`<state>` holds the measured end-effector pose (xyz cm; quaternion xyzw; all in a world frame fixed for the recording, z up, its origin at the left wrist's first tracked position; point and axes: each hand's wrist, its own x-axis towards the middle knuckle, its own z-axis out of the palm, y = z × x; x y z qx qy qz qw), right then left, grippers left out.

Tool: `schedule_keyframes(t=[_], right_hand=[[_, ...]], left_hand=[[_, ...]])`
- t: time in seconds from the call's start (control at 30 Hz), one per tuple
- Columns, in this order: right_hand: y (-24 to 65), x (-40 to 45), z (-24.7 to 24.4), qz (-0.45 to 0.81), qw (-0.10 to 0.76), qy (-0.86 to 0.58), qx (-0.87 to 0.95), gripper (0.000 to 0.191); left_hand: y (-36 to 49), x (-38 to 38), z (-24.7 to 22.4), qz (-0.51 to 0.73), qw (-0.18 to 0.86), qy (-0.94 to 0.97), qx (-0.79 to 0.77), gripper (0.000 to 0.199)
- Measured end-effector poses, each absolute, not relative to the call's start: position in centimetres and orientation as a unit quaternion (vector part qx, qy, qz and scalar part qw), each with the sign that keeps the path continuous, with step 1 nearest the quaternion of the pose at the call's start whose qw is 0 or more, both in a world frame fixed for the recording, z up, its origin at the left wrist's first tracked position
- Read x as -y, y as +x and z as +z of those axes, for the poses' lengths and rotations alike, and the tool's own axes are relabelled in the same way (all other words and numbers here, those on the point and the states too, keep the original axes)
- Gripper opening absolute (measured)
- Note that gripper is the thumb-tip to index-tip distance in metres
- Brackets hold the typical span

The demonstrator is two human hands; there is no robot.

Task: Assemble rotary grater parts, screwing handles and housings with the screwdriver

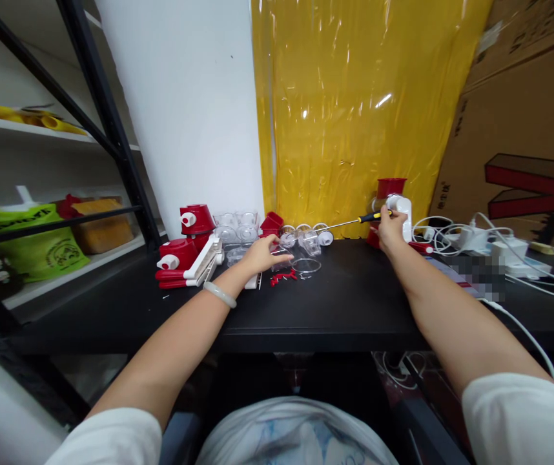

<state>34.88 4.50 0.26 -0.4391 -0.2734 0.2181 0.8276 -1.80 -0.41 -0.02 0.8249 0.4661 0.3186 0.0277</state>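
Note:
My right hand [392, 227] is closed around the yellow and black handle of a screwdriver [367, 218], whose long shaft points left toward clear round plastic parts [310, 241]. Beside that hand stands a white and red device [401, 210]. Over the clear parts at the middle of the table, my left hand [268, 254] has its fingers apart, with nothing visibly held. Small red pieces [283, 278] and a clear ring [307, 265] lie just right of it. Left of this hand are red containers with white knobs [196, 219] and white and red handles [204, 263].
White cables and adapters [509, 248] crowd the black table [325, 310] at the right. Shelves with a green bag [39, 242] stand at the left. Behind the table are a yellow plastic curtain [354, 116] and a large cardboard box [519, 129].

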Motion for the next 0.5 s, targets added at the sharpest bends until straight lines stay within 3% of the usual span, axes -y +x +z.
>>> schedule_keyframes(t=[0.3,0.5], right_hand=[[35.25,-4.30,0.14,0.251,0.835,-0.420,0.252,0.027],[35.77,-4.69,-0.06,0.277,0.831,-0.410,0.254,0.017]], left_hand=[[-1.78,0.68,0.11,0.319,0.031,0.824,-0.467,0.058],[-1.71,0.86,0.17,0.321,0.030,0.823,-0.467,0.058]])
